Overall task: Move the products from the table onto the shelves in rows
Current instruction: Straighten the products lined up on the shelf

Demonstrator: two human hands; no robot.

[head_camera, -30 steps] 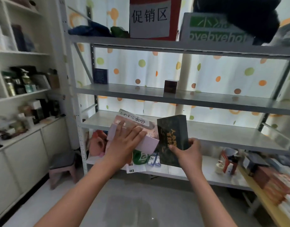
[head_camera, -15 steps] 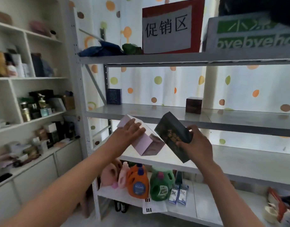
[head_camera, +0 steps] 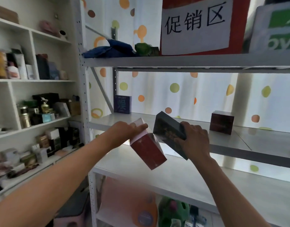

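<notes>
Early stage, by the look of it. On middle shelf (head_camera: 249, 141): only blue box (head_camera: 122, 104) at back left and dark red box (head_camera: 221, 122) further right, well apart, no row yet. Left hand (head_camera: 124, 132) clamped on tilted red box (head_camera: 147, 149); right hand (head_camera: 194, 139) clamped on tilted black box (head_camera: 169, 131), both at shelf edge, unplaced. Table out of view; remaining stock unknown.

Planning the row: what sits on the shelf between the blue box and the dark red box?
Bare shelf between blue box and dark red box, head view.
</notes>
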